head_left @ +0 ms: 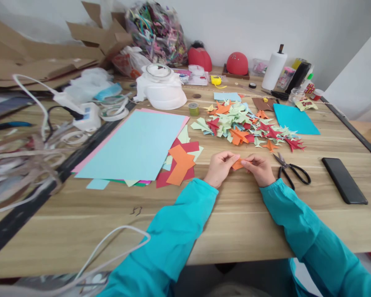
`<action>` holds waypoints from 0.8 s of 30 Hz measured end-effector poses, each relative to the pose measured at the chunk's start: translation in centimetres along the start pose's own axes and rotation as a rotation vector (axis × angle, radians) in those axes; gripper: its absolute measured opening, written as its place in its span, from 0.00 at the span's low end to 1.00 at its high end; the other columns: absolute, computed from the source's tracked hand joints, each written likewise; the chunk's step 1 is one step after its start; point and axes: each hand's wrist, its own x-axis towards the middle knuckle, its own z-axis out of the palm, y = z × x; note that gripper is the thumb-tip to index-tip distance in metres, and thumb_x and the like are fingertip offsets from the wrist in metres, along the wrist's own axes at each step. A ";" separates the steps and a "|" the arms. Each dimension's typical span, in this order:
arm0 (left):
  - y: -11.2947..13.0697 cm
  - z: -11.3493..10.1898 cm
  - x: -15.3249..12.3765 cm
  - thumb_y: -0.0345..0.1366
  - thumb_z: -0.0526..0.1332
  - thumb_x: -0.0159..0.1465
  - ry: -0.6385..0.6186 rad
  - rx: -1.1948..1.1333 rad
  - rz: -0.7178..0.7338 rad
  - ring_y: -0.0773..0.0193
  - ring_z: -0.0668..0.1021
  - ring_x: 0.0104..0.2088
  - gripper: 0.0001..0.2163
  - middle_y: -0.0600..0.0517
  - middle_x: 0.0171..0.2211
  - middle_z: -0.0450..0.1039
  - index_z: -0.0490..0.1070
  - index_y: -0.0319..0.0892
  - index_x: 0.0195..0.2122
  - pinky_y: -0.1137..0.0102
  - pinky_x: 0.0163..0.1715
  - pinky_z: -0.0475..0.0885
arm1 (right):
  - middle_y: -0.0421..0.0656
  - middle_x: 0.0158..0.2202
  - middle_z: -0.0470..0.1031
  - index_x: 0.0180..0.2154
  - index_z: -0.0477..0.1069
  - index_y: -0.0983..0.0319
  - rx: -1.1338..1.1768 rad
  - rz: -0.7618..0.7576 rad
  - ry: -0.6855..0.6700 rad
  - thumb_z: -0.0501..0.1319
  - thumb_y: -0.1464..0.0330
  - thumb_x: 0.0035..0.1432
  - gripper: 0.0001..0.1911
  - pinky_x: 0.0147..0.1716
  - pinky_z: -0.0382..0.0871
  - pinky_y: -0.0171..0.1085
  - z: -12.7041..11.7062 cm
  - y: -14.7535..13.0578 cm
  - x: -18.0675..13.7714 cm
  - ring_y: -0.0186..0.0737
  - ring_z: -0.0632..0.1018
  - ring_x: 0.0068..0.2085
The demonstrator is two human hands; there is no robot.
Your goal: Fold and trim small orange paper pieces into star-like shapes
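Note:
Both my hands meet over the wooden table (117, 214) and pinch one small folded piece of orange paper (237, 164). My left hand (220, 167) grips its left side, fingers closed. My right hand (260, 168) grips its right end, fingers closed too. Just beyond them lies a heap of several folded paper shapes (247, 128) in green, red and orange. Loose orange and red paper squares (179, 165) lie to the left of my left hand. Black scissors (292, 170) rest right of my right hand.
A stack of large coloured sheets (136, 144) lies at left, a blue sheet (295, 119) and a black phone (344, 180) at right. White containers (160, 86), tape rolls, a paper-towel roll (273, 70), cardboard and cables crowd the back and left.

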 end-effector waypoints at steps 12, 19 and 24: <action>-0.3 0.0 0.3 0.43 0.65 0.49 0.027 -0.121 -0.036 0.71 0.68 0.19 0.12 0.55 0.18 0.68 0.70 0.37 0.22 0.75 0.19 0.64 | 0.35 0.15 0.67 0.22 0.69 0.62 0.034 0.034 0.041 0.69 0.61 0.37 0.14 0.17 0.58 0.30 0.0 0.2 0.1 0.27 0.64 0.17; -0.5 -0.2 0.5 0.43 0.66 0.47 0.043 -0.173 -0.042 0.71 0.69 0.20 0.13 0.54 0.18 0.68 0.70 0.37 0.22 0.76 0.18 0.65 | 0.36 0.15 0.69 0.20 0.69 0.63 0.076 0.040 0.044 0.69 0.62 0.38 0.13 0.18 0.59 0.31 -0.1 0.0 -0.1 0.27 0.65 0.17; -0.6 -0.1 0.5 0.43 0.66 0.47 0.060 -0.174 -0.043 0.71 0.69 0.20 0.13 0.54 0.18 0.69 0.71 0.36 0.22 0.76 0.17 0.65 | 0.36 0.16 0.70 0.20 0.69 0.63 0.078 0.041 0.036 0.68 0.62 0.40 0.12 0.18 0.60 0.30 -0.2 0.0 0.0 0.28 0.66 0.17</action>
